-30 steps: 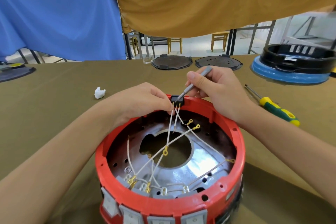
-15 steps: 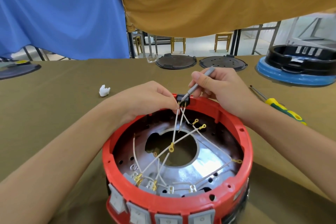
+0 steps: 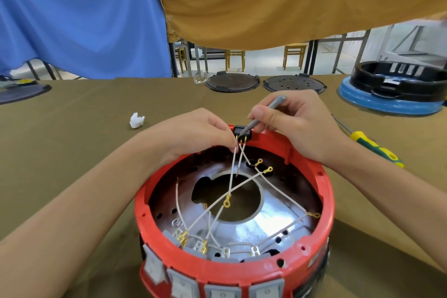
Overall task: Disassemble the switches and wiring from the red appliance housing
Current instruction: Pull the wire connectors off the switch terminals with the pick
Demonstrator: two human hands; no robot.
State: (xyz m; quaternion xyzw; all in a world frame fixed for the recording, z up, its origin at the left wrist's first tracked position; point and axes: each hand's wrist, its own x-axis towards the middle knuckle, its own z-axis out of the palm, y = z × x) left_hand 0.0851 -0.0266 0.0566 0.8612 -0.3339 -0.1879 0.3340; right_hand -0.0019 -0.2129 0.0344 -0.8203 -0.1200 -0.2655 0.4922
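Gripping a grey tool (image 3: 264,113), right hand (image 3: 297,126); white wires (image 3: 233,164) pinched by left hand (image 3: 193,133) beside black switch (image 3: 242,132), twelve o'clock on red housing (image 3: 217,271).

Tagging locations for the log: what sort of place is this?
Probably a workshop or training room for appliance teardown: a long olive cloth-covered table, spare black round appliance plates, a yellow-green-handled screwdriver, and wooden stools behind hung cloth sheets.

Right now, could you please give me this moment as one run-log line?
left hand: pinches wire | right hand: holds tool, tip on black switch | housing: grey switches still mounted
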